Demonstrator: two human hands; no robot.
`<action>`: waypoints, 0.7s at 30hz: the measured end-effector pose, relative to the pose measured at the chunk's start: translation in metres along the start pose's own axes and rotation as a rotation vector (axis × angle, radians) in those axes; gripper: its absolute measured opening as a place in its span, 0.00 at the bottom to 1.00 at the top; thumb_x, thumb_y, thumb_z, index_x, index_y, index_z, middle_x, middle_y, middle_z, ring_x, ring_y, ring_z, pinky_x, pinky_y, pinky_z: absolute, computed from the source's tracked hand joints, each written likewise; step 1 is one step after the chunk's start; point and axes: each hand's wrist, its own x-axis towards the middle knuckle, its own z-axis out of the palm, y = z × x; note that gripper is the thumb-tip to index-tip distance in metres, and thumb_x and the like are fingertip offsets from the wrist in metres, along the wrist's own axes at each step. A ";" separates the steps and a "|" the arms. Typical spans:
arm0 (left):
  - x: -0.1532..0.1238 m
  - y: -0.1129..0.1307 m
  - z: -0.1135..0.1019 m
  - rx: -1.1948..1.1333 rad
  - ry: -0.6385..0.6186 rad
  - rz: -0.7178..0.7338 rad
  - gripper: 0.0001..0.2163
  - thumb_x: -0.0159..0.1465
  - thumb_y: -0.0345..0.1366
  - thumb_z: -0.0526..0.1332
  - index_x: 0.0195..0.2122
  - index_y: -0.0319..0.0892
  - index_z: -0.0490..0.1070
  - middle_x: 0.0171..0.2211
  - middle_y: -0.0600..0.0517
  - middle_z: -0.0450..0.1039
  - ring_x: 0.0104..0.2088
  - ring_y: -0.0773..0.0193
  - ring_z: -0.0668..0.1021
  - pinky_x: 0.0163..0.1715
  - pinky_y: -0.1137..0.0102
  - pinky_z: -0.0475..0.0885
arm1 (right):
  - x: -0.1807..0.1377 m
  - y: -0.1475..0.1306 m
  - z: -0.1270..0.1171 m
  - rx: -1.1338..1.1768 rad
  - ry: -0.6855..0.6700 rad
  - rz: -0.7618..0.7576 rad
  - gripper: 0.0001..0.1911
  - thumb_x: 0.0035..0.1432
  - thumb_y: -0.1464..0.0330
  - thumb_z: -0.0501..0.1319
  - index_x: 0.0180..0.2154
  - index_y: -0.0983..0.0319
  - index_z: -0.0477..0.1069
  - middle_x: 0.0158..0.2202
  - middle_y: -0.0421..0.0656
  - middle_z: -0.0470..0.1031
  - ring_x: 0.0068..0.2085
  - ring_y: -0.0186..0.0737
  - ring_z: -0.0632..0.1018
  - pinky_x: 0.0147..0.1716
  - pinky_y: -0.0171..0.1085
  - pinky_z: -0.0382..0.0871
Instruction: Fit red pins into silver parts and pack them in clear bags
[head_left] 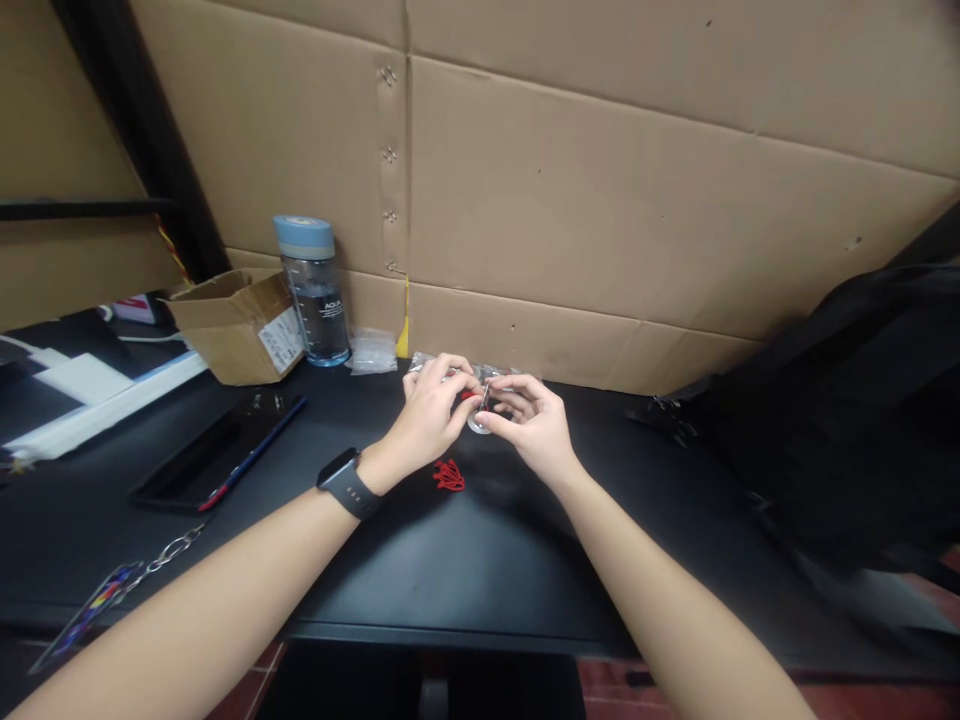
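Above the black desk (pixel 450 570), my left hand (pixel 431 405) and my right hand (pixel 529 415) meet, with thumbs and fingers pinched close together. Between the fingertips is a small thin shiny piece (pixel 486 396), whose kind I cannot make out. Something red (pixel 469 396) shows at my left fingertips. A small whitish round piece (pixel 478 424) sits just below, by my right thumb. Which hand grips which part is partly hidden. Nearer to me on the desk lies a loose bundle of red cord (pixel 449 475). Clear plastic bags (pixel 424 364) lie behind the hands.
On the left stand an open cardboard box (pixel 232 325) and a blue-lidded water bottle (pixel 315 295), with small clear bags (pixel 373 350) beside it. A phone (pixel 221 455), a keychain (pixel 161 560) and a white power strip (pixel 109 410) lie nearer. A black bag (pixel 847 430) is at right.
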 end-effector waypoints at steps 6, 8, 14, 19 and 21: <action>0.000 -0.001 0.001 -0.023 -0.006 0.020 0.06 0.70 0.34 0.57 0.42 0.45 0.73 0.52 0.48 0.70 0.54 0.54 0.72 0.52 0.58 0.60 | -0.001 0.001 0.004 0.023 0.020 0.005 0.23 0.44 0.61 0.78 0.41 0.59 0.74 0.46 0.46 0.80 0.49 0.48 0.82 0.47 0.42 0.78; 0.000 -0.001 0.001 -0.041 0.012 0.015 0.05 0.70 0.34 0.58 0.42 0.45 0.74 0.51 0.48 0.71 0.54 0.54 0.72 0.53 0.59 0.61 | -0.002 0.002 0.004 0.051 0.023 0.029 0.23 0.43 0.61 0.78 0.40 0.59 0.74 0.46 0.46 0.80 0.48 0.47 0.82 0.46 0.42 0.79; -0.001 0.001 0.003 -0.059 0.083 0.022 0.03 0.69 0.32 0.60 0.40 0.44 0.74 0.49 0.48 0.71 0.54 0.56 0.73 0.53 0.59 0.61 | -0.004 0.004 0.009 0.144 0.043 0.090 0.21 0.47 0.61 0.76 0.41 0.60 0.74 0.44 0.43 0.80 0.42 0.42 0.84 0.42 0.38 0.80; -0.001 0.000 0.002 0.035 0.097 0.089 0.03 0.68 0.33 0.61 0.40 0.45 0.74 0.49 0.48 0.71 0.54 0.54 0.73 0.52 0.57 0.59 | -0.004 0.007 0.012 0.171 0.028 0.125 0.16 0.55 0.58 0.72 0.37 0.60 0.72 0.34 0.40 0.80 0.32 0.36 0.83 0.35 0.34 0.76; -0.001 -0.001 0.002 0.076 0.084 0.131 0.03 0.69 0.34 0.61 0.40 0.45 0.74 0.50 0.47 0.71 0.54 0.53 0.73 0.52 0.57 0.58 | -0.005 0.009 0.012 0.165 0.012 0.162 0.17 0.58 0.54 0.69 0.36 0.61 0.72 0.31 0.39 0.79 0.30 0.37 0.82 0.32 0.33 0.74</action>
